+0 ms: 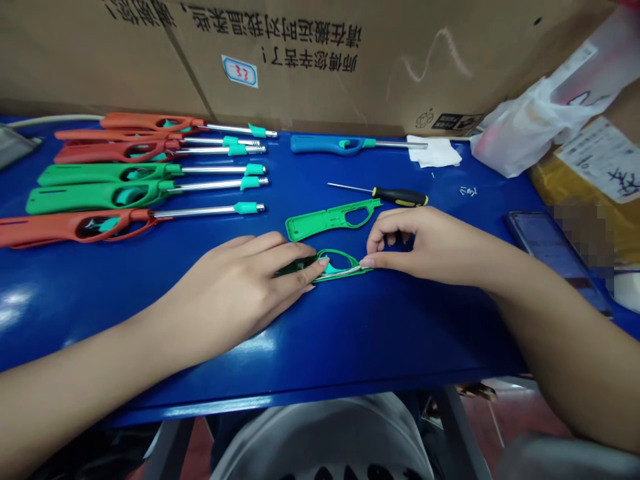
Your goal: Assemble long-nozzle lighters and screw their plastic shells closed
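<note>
In the head view, an opened green lighter casing half (354, 272) lies on the blue table, with a teal trigger (331, 267) and a thin silvery strip along its lower edge. My left hand (245, 283) covers its handle end, fingers closed over it and fingertips pressed beside the trigger. At the casing's narrow front end, my right hand (425, 243) pinches thumb to forefinger. Whether a small part sits between those fingers I cannot make out. Just behind lies the other green casing half (325, 221), hollow side up, apart from both hands.
A black-and-yellow screwdriver (400, 197) lies behind my right hand. Several assembled red and green lighters (100, 193) are lined up at left. A blue lighter (325, 145) touches white tissue (434, 152). A cardboard box (310, 87) closes the back; a phone (553, 250) rests at right.
</note>
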A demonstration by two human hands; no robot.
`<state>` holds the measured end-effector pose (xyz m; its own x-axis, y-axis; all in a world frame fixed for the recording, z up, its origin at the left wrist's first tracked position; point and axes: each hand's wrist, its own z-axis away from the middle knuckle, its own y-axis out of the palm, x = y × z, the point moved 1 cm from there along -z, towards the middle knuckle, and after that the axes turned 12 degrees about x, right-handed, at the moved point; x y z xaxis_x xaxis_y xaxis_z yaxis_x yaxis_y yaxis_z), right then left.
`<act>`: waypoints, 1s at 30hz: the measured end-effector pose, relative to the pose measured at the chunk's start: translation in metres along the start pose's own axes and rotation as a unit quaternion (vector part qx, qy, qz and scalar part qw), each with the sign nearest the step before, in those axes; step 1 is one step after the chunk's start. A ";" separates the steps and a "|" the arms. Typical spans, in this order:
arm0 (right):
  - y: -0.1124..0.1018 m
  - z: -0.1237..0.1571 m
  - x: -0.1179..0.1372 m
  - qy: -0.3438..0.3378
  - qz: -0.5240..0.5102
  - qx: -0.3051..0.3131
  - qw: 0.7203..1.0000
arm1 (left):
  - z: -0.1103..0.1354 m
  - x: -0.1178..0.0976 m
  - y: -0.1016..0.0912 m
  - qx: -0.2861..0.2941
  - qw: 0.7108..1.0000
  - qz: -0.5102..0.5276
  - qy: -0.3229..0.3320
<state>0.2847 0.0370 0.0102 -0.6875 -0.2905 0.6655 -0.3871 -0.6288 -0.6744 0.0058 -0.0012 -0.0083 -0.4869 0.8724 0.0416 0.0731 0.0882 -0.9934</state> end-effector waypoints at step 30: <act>0.017 -0.003 0.007 -0.057 0.042 -0.047 0.996 | 0.002 0.006 -0.001 -0.054 0.997 0.045 0.022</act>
<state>0.2709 0.0263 0.0023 -0.6477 -0.4236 0.6333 -0.3901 -0.5296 -0.7532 0.0015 0.0029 -0.0077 -0.4358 0.8992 -0.0396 0.2098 0.0586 -0.9760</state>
